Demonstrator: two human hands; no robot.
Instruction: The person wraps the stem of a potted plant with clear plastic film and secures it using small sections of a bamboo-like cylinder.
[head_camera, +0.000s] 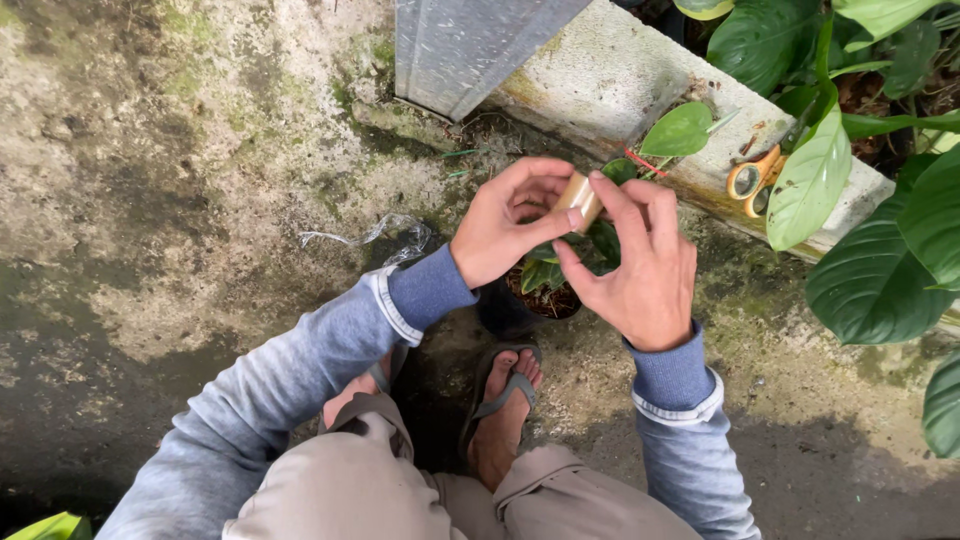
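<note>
My left hand (500, 225) and my right hand (640, 265) are raised together above a small dark pot (505, 310) with soil and green leaves. Both hands grip a small tan roll of tape (580, 198) between their fingertips. The left thumb and fingers curl around its left side, while the right fingers press on its right side. The pot stands on the ground just in front of my sandalled feet (505, 395). A green leaf (678, 130) of the potted plant rises behind my hands.
Orange-handled scissors (752, 178) lie on a concrete ledge (610, 75) to the right. A grey metal sheet (460, 45) leans at the top. Crumpled clear plastic (385, 235) lies on the mossy ground. Large green leaves (880, 230) fill the right side.
</note>
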